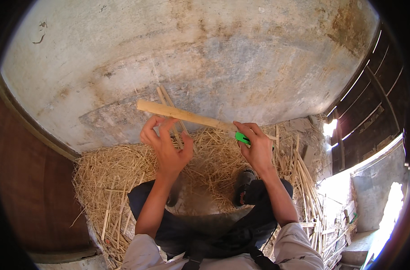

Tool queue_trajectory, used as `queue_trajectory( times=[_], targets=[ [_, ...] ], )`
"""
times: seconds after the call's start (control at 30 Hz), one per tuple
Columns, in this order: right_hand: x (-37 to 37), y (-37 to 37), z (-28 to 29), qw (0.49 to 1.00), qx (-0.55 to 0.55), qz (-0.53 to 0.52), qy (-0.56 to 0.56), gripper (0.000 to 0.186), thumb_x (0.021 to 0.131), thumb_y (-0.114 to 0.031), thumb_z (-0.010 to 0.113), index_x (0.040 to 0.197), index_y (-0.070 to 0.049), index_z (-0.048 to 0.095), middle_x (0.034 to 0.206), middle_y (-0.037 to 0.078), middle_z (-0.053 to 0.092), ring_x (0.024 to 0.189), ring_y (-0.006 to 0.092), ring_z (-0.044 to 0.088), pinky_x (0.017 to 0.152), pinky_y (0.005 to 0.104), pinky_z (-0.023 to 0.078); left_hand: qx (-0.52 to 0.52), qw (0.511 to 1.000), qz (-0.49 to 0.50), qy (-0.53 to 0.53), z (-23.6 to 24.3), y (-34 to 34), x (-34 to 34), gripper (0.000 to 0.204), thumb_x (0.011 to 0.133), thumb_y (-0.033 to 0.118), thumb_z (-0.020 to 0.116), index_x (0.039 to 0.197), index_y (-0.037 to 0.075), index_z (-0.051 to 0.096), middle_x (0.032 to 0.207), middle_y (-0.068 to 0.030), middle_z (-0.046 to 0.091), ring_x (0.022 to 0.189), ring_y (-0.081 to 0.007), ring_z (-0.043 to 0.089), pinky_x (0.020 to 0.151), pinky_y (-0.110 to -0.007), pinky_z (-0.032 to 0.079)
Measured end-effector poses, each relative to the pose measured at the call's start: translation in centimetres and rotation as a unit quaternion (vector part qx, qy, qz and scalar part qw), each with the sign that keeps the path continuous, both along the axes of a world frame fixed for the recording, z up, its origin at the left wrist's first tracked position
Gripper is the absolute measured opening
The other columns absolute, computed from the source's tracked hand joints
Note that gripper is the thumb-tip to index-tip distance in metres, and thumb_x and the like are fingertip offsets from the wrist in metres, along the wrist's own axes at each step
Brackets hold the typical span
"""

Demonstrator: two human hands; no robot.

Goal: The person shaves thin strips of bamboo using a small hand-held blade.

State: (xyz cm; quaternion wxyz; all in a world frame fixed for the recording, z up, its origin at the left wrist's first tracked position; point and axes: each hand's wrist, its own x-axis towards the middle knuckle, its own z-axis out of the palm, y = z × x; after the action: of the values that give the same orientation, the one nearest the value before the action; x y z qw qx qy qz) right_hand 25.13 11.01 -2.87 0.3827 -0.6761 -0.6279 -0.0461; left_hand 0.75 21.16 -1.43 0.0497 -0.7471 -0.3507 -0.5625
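A flat, pale bamboo strip (187, 116) slants across in front of me, its wider end at the left and its narrower end at my right hand. My right hand (257, 150) is closed around a bright green utility knife (242, 137) and pinches the strip's right end with thumb and fingers. The blade cannot be made out. My left hand (166, 146) is under the strip's left half, fingers apart, with the fingertips touching its lower edge. Its thumb stands away from the strip.
Shavings (119, 166) cover the floor around my shoes. Two thin strips (162, 96) lean against the stained wall (205, 58) behind my left hand. Long split sticks (306, 180) lie piled at the right. A brown panel (34, 180) stands at the left, dark slatted boards (367, 103) at the right.
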Motion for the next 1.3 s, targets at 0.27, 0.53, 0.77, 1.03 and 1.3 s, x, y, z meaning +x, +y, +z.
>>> queue_trajectory(
  times=[0.27, 0.53, 0.77, 1.03, 1.3],
  targets=[
    [0.7, -0.1, 0.0, 1.0, -0.008, -0.019, 0.001, 0.056, 0.08, -0.002, 0.078, 0.133, -0.021, 0.073, 0.12, 0.005, 0.071, 0.091, 0.0311, 0.075, 0.072, 0.042, 0.06, -0.058, 0.99, -0.117, -0.051, -1.4, 0.3, 0.8, 0.046, 0.089, 0.012, 0.078, 0.129, 0.003, 0.056, 0.13, -0.0196, 0.046, 0.122, -0.0352, 0.046, 0.101, -0.051, 0.038],
    [-0.4, -0.1, -1.3, 0.994, -0.08, 0.068, -0.002, 0.055, 0.08, -0.005, 0.08, 0.133, -0.02, 0.073, 0.119, 0.007, 0.07, 0.092, 0.0314, 0.074, 0.077, 0.0435, 0.06, -0.351, 0.819, -0.42, -0.173, -1.8, 0.3, 2.9, 0.032, 0.105, 0.011, 0.066, 0.134, 0.002, 0.057, 0.132, -0.0126, 0.066, 0.122, -0.0239, 0.066, 0.098, -0.041, 0.058],
    [2.3, -0.2, -2.3, 0.985, -0.126, 0.1, 0.064, 0.042, 0.101, -0.02, 0.07, 0.142, -0.013, 0.067, 0.128, 0.019, 0.063, 0.107, 0.039, 0.07, 0.089, 0.0462, 0.056, -0.349, 0.829, -0.359, -0.25, -2.8, 2.9, 1.4, 0.02, 0.111, 0.017, 0.057, 0.125, 0.003, 0.064, 0.113, -0.0102, 0.072, 0.104, -0.0187, 0.073, 0.085, -0.036, 0.064],
    [4.8, -0.9, 0.6, 0.987, -0.11, 0.039, 0.106, 0.045, 0.109, -0.036, 0.058, 0.142, -0.008, 0.066, 0.151, 0.022, 0.056, 0.134, 0.0395, 0.059, 0.11, 0.0467, 0.048, -0.34, 0.877, -0.296, -0.169, -1.1, 2.6, 0.2, 0.023, 0.113, 0.021, 0.054, 0.126, 0.005, 0.065, 0.105, -0.007, 0.072, 0.101, -0.0154, 0.069, 0.089, -0.035, 0.056],
    [3.1, -0.8, 2.8, 0.864, -0.052, 0.285, 0.412, 0.074, 0.109, -0.064, 0.037, 0.149, -0.006, 0.061, 0.167, 0.015, 0.041, 0.152, 0.0343, 0.042, 0.125, 0.052, 0.03, -0.438, 0.798, -0.408, -0.062, -3.3, 0.5, 3.1, 0.03, 0.116, 0.028, 0.046, 0.13, 0.005, 0.058, 0.097, -0.0024, 0.058, 0.097, -0.0161, 0.061, 0.089, -0.037, 0.051]
  ],
)
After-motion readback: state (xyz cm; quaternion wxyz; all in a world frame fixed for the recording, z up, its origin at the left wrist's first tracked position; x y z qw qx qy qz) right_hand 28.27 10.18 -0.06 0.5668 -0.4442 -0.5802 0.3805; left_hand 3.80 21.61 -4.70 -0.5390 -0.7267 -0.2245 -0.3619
